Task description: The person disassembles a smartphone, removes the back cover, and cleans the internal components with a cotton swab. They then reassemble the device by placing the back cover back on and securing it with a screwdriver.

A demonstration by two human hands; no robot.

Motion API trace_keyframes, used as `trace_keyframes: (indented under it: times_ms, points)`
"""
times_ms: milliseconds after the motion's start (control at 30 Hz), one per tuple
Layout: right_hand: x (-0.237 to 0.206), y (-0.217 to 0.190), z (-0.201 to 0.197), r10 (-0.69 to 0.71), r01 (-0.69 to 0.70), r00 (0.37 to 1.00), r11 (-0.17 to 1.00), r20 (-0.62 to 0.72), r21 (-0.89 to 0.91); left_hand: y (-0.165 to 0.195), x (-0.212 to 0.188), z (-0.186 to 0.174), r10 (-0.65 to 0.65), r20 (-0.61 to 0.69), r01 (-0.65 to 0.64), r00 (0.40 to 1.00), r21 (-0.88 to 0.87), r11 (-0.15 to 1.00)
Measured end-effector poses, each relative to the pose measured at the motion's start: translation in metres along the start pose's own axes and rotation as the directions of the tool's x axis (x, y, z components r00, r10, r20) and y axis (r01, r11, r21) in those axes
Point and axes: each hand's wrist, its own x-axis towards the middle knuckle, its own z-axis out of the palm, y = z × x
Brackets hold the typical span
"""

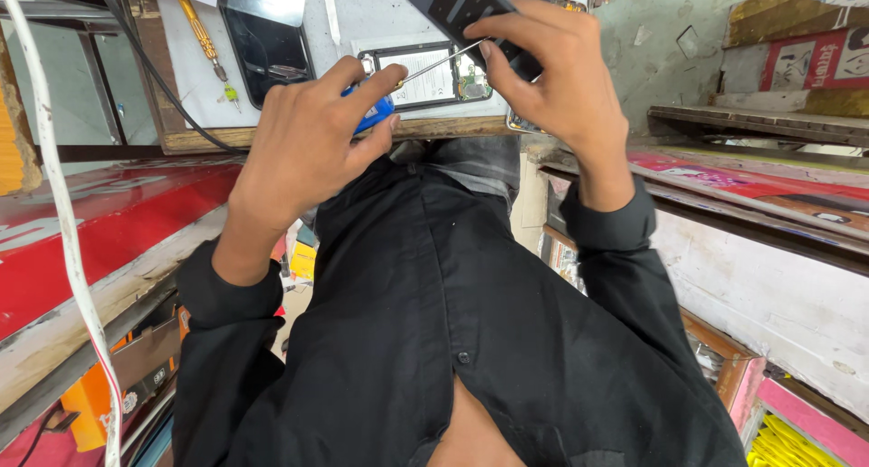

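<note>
Left hand grips a blue-handled screwdriver, right hand pinches its shaft and holds a dark panel. Opened phone sits top center on the tabletop. I'd keep the tip steady, light pressure.

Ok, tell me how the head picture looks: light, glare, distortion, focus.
Head view: even daylight, soft shadows; white glare on the dark screen at top left; wide-angle lens bends the white cable and the benches; left hand with the blue screwdriver and right hand are sharp, the open phone too.
</note>
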Motion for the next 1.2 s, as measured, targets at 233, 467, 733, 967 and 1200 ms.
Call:
trace_keyframes:
  times_ms: [233, 467, 733, 967, 1200]
  points:
    - [0.004, 0.004, -0.010, -0.036, 0.056, 0.969, 0.996, 0.246, -0.073, 0.002, -0.002, -0.009, 0.056, -0.003, -0.056, 0.998, 0.065, 0.996]
    - [0.008, 0.008, -0.006, -0.044, 0.034, 0.960, 0.999, 0.277, 0.041, 0.003, -0.005, -0.020, 0.048, 0.019, -0.050, 0.999, 0.130, 0.990]
    - [0.006, 0.007, 0.005, -0.017, 0.011, 0.968, 1.000, 0.252, 0.024, 0.000, -0.010, -0.024, 0.024, 0.026, -0.027, 0.999, 0.152, 0.988]
    - [-0.001, 0.021, 0.014, -0.024, 0.023, 0.971, 1.000, 0.240, 0.007, -0.005, -0.013, -0.020, -0.014, 0.024, 0.010, 1.000, 0.151, 0.988]
    - [-0.007, 0.042, -0.031, 0.142, -0.144, 0.990, 0.984, -0.027, -0.104, -0.016, -0.026, -0.047, -0.106, -0.104, 0.128, 0.989, 0.237, 0.963]
